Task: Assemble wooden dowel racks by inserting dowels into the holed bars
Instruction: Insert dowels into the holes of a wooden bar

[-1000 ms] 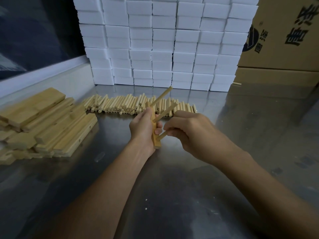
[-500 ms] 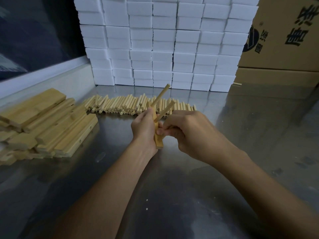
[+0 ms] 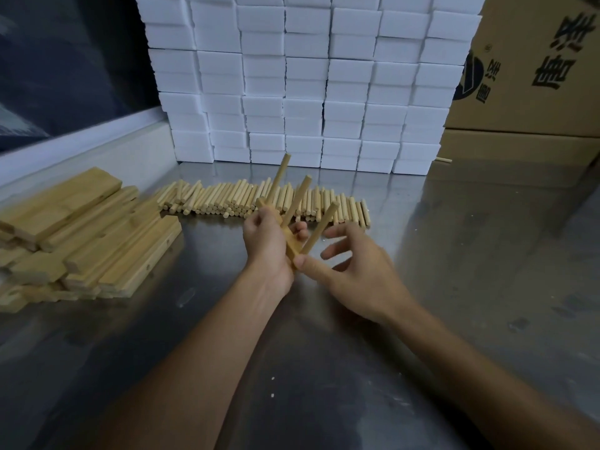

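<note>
So three dowels are already in the bar, which left hand grips above the desk; right hand fingers spread, thumb touching it, loads of bars left

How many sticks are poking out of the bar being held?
3, fanned up from the bar in the left hand: far dowel, middle dowel, near dowel beside the right hand.

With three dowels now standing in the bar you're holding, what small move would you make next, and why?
Probably reach the right hand, fingers spread and holding nothing, to the loose dowels for another; the left hand grips the bar, which carries three dowels.
</note>
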